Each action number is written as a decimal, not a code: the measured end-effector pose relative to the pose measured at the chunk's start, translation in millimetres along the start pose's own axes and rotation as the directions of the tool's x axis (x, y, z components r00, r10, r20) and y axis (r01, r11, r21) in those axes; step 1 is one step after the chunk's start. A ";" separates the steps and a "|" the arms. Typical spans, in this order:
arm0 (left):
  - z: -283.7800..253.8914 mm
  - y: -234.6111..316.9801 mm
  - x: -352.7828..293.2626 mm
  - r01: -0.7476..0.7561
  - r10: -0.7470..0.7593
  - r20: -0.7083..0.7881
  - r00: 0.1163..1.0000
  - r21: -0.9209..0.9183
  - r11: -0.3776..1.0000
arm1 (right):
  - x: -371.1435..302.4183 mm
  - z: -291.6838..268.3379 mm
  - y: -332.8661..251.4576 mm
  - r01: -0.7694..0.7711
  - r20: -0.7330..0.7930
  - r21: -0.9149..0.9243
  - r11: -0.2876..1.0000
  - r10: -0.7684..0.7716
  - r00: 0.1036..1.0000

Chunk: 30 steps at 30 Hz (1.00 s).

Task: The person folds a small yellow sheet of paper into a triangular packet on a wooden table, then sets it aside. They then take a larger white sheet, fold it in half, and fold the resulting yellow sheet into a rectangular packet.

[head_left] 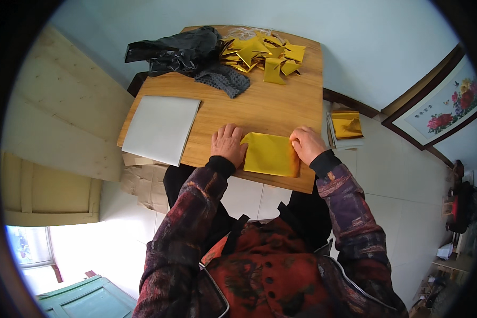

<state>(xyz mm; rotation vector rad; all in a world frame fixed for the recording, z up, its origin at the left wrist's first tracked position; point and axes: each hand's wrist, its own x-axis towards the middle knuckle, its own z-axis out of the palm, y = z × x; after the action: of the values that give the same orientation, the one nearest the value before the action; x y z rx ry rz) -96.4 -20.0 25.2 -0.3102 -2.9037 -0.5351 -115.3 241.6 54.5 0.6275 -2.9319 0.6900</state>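
A rectangle of gold foil paper lies near the front edge of the wooden table. It looks folded, though I cannot count its layers. At its left edge rests my left hand, palm down, fingers stretched forward on the wood and thumb against the paper. My right hand has its fingers curled together at the upper right corner, pinching the paper there.
Several folded gold foil pieces are heaped at the far side, beside a black plastic bag and a dark grey textured cloth. A pale grey-white flat stack lies at left. Right of the table sits more gold paper.
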 end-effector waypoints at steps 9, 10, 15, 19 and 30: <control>27.7 -12.4 -6.5 -0.096 0.076 -0.148 0.986 -0.135 0.986 | -34.9 60.0 -80.1 0.222 0.077 -0.055 0.973 -0.218 0.973; 27.1 -12.6 -6.1 -0.102 0.083 -0.144 0.986 -0.133 0.986 | -31.7 64.8 -83.2 0.184 0.095 -0.068 0.981 -0.177 0.980; 26.7 -11.4 -6.1 -0.125 0.108 -0.162 0.981 -0.096 0.987 | -18.2 64.3 -84.9 0.044 0.140 -0.070 0.997 -0.034 0.990; 30.3 -12.3 -6.2 -0.113 0.091 -0.179 0.980 -0.114 0.987 | -7.6 68.0 -96.1 0.047 0.142 -0.047 0.998 -0.040 0.989; 17.8 -10.6 -6.9 -0.101 0.082 -0.117 0.990 -0.164 0.981 | -20.9 73.1 -57.0 -0.045 0.078 -0.063 0.997 0.050 0.996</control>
<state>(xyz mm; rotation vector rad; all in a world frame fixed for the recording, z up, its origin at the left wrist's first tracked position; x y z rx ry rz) -94.6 -24.3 3.9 -0.4213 -2.7278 -0.7611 -71.0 170.7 9.3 0.5955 -3.0372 0.5905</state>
